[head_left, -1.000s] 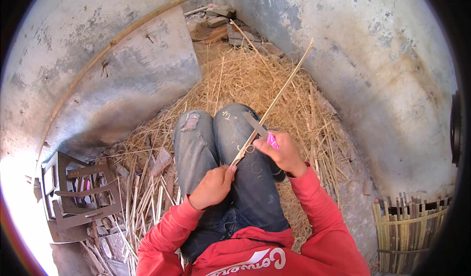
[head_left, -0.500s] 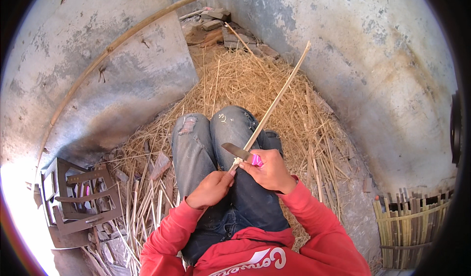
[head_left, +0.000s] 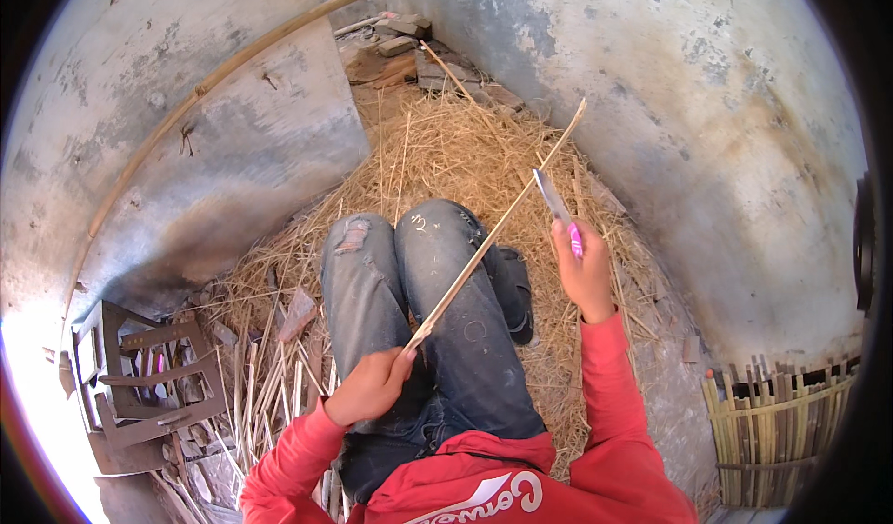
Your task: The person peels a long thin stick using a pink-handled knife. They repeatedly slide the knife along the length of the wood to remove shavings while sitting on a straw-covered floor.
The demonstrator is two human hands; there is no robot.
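Observation:
My left hand (head_left: 372, 386) is closed on the lower end of a long, pale split bamboo strip (head_left: 486, 245). The strip slants up to the right across my knees, its far end over the shavings. In my right hand (head_left: 586, 268) is a knife (head_left: 553, 198) with a pink and white handle, gripped with the blade pointing up and to the left. The blade's tip is at the upper part of the strip; whether it touches cannot be made out. My thumb and fingers wrap round the handle.
Thin shavings (head_left: 446, 152) cover the floor beyond my knees. Loose strips (head_left: 270, 394) lie at my left, beside an overturned wooden stool (head_left: 158, 375). A slatted bamboo basket (head_left: 777, 431) stands at right. A long bent pole (head_left: 233, 68) leans along the wall; bricks (head_left: 400, 35) lie in the corner.
My right hand with the knife has moved up and right, away from my left hand along the strip. My left hand has shifted slightly down and left, still holding the strip.

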